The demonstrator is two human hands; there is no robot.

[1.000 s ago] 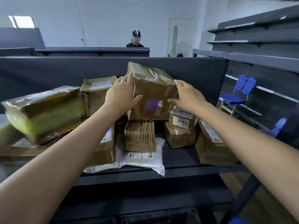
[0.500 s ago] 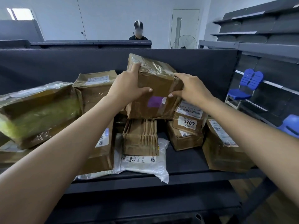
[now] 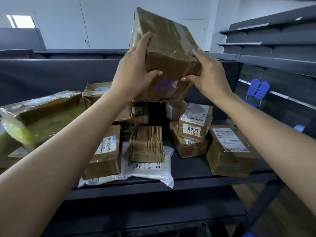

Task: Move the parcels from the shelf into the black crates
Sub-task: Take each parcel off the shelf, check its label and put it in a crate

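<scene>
A taped brown cardboard parcel (image 3: 164,48) with a purple patch hangs tilted in the air above the pile. My left hand (image 3: 135,71) grips its left side, thumb across the front. My right hand (image 3: 208,76) grips its right corner. Below it, several more parcels lie on the dark shelf (image 3: 196,170): a box marked 6767 (image 3: 195,124), a box with a white label (image 3: 229,151) at the right, a ribbed brown packet (image 3: 147,144) on a white mailer bag (image 3: 153,170), and a large yellow-green wrapped parcel (image 3: 39,117) at the left. A black crate's rim (image 3: 171,231) shows at the bottom edge.
A dark back panel (image 3: 51,77) rises behind the shelf. More dark shelving (image 3: 273,40) stands at the right, with a blue chair (image 3: 256,93) beside it. A lower shelf board (image 3: 145,209) lies under the parcel shelf.
Both hands have lifted the brown parcel off the pile, up and toward me, tilting it. The boxes that were under it now show.
</scene>
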